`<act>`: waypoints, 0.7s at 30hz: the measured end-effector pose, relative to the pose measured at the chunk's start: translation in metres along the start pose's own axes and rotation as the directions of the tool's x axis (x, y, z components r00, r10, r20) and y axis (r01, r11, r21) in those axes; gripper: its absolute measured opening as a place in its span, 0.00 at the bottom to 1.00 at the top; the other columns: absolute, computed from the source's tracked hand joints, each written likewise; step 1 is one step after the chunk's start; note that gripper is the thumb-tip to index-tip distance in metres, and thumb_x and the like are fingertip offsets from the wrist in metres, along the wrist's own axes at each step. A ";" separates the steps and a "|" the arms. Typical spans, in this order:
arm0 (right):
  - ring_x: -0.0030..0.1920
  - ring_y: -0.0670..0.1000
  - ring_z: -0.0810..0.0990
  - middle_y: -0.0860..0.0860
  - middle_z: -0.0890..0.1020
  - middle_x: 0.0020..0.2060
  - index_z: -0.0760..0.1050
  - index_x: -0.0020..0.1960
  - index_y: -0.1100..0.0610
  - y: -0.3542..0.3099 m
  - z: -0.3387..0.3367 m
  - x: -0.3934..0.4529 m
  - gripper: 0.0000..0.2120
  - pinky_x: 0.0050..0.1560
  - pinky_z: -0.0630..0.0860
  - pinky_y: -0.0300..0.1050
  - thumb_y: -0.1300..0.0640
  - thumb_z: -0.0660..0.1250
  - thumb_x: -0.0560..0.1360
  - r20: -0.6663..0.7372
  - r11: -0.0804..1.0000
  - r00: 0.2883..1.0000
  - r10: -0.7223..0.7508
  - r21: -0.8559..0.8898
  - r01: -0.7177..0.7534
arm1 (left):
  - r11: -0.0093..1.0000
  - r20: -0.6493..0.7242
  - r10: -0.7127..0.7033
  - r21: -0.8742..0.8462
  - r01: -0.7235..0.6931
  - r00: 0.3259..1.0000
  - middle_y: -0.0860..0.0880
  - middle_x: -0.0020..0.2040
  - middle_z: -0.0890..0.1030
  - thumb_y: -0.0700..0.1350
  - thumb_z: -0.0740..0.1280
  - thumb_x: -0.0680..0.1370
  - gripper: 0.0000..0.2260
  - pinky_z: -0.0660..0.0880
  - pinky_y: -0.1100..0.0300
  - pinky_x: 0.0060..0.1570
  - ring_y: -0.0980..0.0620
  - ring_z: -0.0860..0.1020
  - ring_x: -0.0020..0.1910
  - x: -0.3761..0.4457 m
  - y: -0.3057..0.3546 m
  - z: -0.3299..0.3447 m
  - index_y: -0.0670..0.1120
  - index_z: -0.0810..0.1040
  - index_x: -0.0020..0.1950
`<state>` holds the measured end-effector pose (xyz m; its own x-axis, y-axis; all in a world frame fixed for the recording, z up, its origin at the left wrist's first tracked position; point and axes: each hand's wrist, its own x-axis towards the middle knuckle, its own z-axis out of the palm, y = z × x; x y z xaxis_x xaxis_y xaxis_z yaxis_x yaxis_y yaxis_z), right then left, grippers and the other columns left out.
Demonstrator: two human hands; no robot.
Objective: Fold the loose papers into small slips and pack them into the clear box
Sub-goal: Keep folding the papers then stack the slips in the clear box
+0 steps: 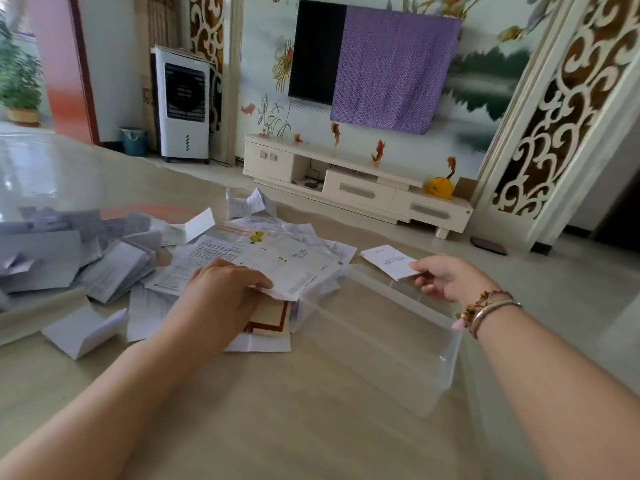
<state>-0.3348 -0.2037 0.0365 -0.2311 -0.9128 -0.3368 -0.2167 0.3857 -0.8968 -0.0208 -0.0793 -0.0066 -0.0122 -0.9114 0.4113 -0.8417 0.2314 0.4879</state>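
Observation:
A heap of loose printed papers (263, 251) lies in the middle of the beige table. My left hand (221, 296) rests on the heap's near edge, fingers curled round the corner of a large printed sheet (294, 268). To the right stands the clear box (408, 344), long and see-through, with nothing visible inside. My right hand (446, 277) hovers over the box's far end and pinches a small folded slip (389, 261) by its near corner.
Folded white slips (104, 268) lie piled at the left, some under a clear lid or sheet. One folded piece (83, 330) sits apart near the left front. Beyond the table stand a low TV cabinet (360, 188) and an air cooler (183, 105).

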 end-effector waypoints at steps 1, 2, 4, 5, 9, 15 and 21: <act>0.15 0.44 0.70 0.59 0.76 0.36 0.68 0.64 0.69 0.001 0.000 0.005 0.13 0.14 0.61 0.32 0.66 0.57 0.81 -0.019 1.000 1.000 0.003 0.017 -0.002 | 1.000 -0.020 -0.013 -0.013 0.013 1.000 0.52 0.52 0.80 0.40 0.64 0.77 0.14 0.68 0.51 0.62 0.49 0.70 0.62 0.001 -0.001 0.000 0.58 0.82 0.53; 0.16 0.46 0.73 0.61 0.77 0.39 0.66 0.66 0.70 0.002 0.001 0.007 0.14 0.14 0.64 0.33 0.66 0.57 0.81 -0.034 1.000 0.999 0.002 0.030 -0.001 | 0.999 -0.062 -0.027 -0.024 0.026 0.998 0.53 0.51 0.79 0.41 0.65 0.77 0.14 0.66 0.52 0.62 0.48 0.68 0.62 0.001 -0.001 -0.001 0.60 0.82 0.50; 0.21 0.52 0.79 0.65 0.78 0.51 0.64 0.67 0.71 0.002 0.003 0.010 0.17 0.17 0.72 0.37 0.67 0.60 0.80 -0.036 0.997 0.999 -0.010 0.079 0.013 | 0.997 -0.137 -0.073 -0.026 0.071 0.988 0.56 0.48 0.74 0.42 0.65 0.77 0.13 0.60 0.54 0.62 0.49 0.64 0.62 0.001 0.000 -0.001 0.61 0.81 0.48; 0.26 0.56 0.81 0.66 0.77 0.56 0.63 0.68 0.71 0.001 0.004 0.011 0.18 0.19 0.75 0.41 0.67 0.60 0.80 -0.026 0.995 0.999 -0.022 0.099 0.025 | 0.996 -0.165 -0.085 -0.018 0.083 0.983 0.58 0.46 0.73 0.42 0.66 0.78 0.12 0.58 0.55 0.62 0.50 0.63 0.62 0.000 0.001 -0.001 0.60 0.82 0.48; 0.39 0.62 0.81 0.69 0.73 0.61 0.57 0.70 0.67 -0.009 0.008 -0.001 0.21 0.29 0.81 0.51 0.69 0.59 0.80 0.019 0.993 0.997 -0.074 0.098 0.072 | 0.999 -0.125 -0.045 -0.034 0.041 0.991 0.58 0.48 0.80 0.41 0.65 0.78 0.11 0.64 0.50 0.63 0.49 0.66 0.62 0.002 0.000 0.000 0.56 0.83 0.49; 0.53 0.63 0.82 0.61 0.71 0.56 0.62 0.71 0.63 -0.020 0.028 -0.048 0.20 0.45 0.82 0.53 0.70 0.57 0.79 0.015 0.985 0.988 -0.151 -0.079 0.151 | 0.998 -0.151 -0.015 -0.067 0.005 0.988 0.54 0.54 0.82 0.41 0.64 0.79 0.10 0.62 0.63 0.51 0.50 0.69 0.60 0.000 0.004 -0.006 0.52 0.82 0.55; 0.41 0.50 0.78 0.57 0.80 0.45 0.77 0.51 0.64 -0.026 0.075 -0.094 0.07 0.43 0.78 0.43 0.63 0.61 0.79 0.121 0.892 0.916 -0.383 -0.207 0.401 | 0.986 -0.295 -0.026 -0.167 -0.024 0.955 0.53 0.53 0.82 0.41 0.66 0.78 0.10 0.62 0.65 0.49 0.53 0.72 0.59 -0.014 0.012 -0.017 0.52 0.83 0.55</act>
<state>-0.2366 -0.1377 0.0704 -0.0132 -0.9999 0.0006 -0.4822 0.0058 -0.8761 -0.0211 -0.0584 0.0068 0.1697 -0.7763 0.6071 -0.7394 0.3070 0.5992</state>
